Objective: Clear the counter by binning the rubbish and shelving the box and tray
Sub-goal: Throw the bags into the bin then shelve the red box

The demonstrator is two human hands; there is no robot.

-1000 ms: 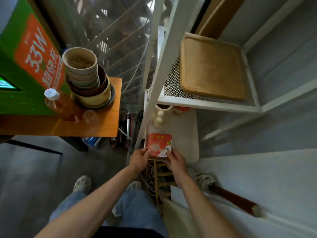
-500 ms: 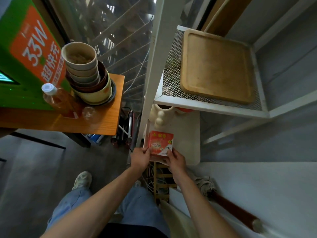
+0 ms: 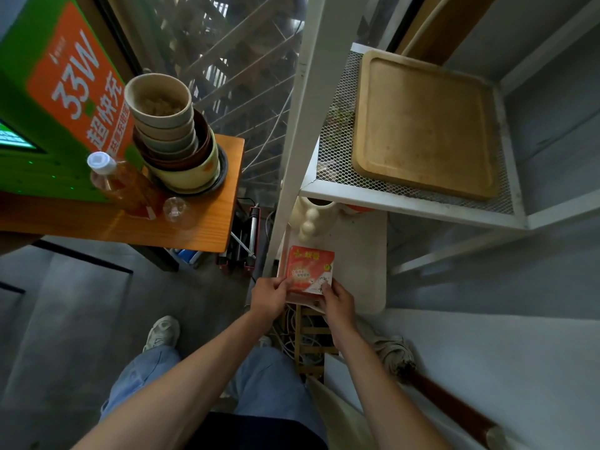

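— Head view: where is the box [image 3: 311, 271]?
— At the lower shelf [image 3: 360, 271] front edge; left hand [image 3: 270, 297] and right hand [image 3: 337, 302] each grip a near corner, arms reaching forward.
— The tray [image 3: 422, 125]?
— Flat on the mesh shelf [image 3: 328, 157] above.

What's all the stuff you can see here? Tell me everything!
box: 1, red, on the lower white shelf, held by both hands
tray: 1, wooden tan, on the upper mesh shelf
shelf rack: 1, white, at the right by the wall
vase: 1, cream, on the lower shelf behind the box
bowls: 1 stack, beige and brown, on the orange table
bottle: 1, clear with amber liquid and white cap, beside the bowls
table: 1, orange wood, at the left
machine: 1, green and orange, behind the bottle
left hand: 1, grips the box's left edge
right hand: 1, grips the box's right corner
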